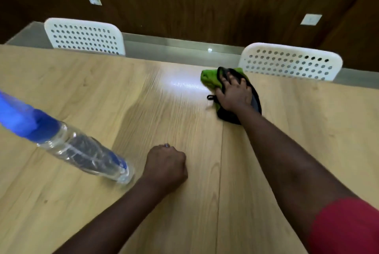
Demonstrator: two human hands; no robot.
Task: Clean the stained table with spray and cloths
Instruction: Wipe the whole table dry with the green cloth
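green-black cloth point(211, 78) far, spray bottle point(82, 151) left

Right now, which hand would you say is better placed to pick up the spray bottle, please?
Left. The left hand rests as an empty fist right beside the bottle; the right hand presses the cloth farther away.

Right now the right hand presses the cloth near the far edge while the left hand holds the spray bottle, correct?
Not quite. In the head view the left hand is a bare fist on the table beside the bottle, not holding it. The right hand does press the cloth.
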